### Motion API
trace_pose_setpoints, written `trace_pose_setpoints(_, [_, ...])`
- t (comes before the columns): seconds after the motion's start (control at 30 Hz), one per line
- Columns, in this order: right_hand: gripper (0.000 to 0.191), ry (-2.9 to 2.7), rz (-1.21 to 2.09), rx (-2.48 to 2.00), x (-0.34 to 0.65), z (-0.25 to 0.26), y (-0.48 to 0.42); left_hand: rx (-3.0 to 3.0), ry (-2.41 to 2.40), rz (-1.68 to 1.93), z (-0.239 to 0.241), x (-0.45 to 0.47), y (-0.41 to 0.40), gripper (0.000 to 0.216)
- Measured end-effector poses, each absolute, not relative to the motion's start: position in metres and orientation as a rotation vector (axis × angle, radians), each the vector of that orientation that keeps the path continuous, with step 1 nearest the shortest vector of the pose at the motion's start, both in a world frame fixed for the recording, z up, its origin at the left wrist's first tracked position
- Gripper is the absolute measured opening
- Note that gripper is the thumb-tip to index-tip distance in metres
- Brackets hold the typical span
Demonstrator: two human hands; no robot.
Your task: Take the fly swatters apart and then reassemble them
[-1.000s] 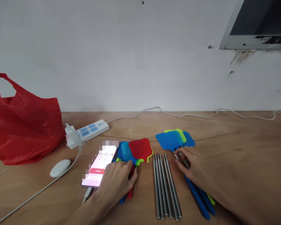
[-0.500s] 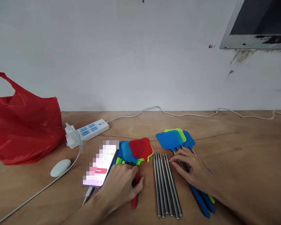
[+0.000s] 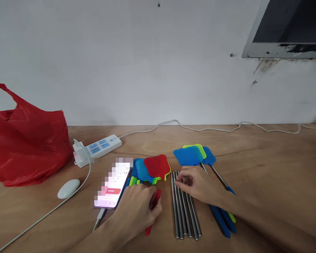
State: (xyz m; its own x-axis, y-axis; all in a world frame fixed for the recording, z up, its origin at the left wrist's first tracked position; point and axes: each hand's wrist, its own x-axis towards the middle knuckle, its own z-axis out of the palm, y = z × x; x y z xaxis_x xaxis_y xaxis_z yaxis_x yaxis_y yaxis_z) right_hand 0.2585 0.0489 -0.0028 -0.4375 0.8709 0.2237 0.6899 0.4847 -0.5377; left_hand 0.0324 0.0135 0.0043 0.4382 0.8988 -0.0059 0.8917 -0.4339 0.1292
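My left hand (image 3: pixel 137 207) is closed on the handle of a red fly swatter (image 3: pixel 156 166), whose head lies on a pile of blue and green swatter heads (image 3: pixel 142 171). My right hand (image 3: pixel 198 184) rests its fingertips on a row of several metal rods (image 3: pixel 184 211) in the middle of the wooden table (image 3: pixel 265 165). To the right lie three assembled swatters (image 3: pixel 191 155) with blue and green heads and handles, partly under my right forearm.
A phone (image 3: pixel 113 188) with a lit screen lies left of my left hand, plugged into a cable. Further left are a white oval object (image 3: pixel 68 188), a power strip (image 3: pixel 97 148) and a red plastic bag (image 3: pixel 26 140). A white cable (image 3: pixel 213 128) runs along the wall.
My right hand has moved left from the assembled swatters onto the tops of the metal rods. My left hand has drawn the red handle slightly right and toward me.
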Motion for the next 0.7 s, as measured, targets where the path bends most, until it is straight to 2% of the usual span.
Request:
trace_pose_setpoints(0.33, [0.025,-2.402,0.341,-1.545,0.233,-0.007,0.063,2.689,1.71,-0.014,0.008,0.022,0.023,0.025])
trace_pose_setpoints(0.7, [0.015,-2.345,0.36,-1.576,0.231,-0.008,0.059,2.846,1.446,0.397,-0.007,0.019,0.039,0.026])
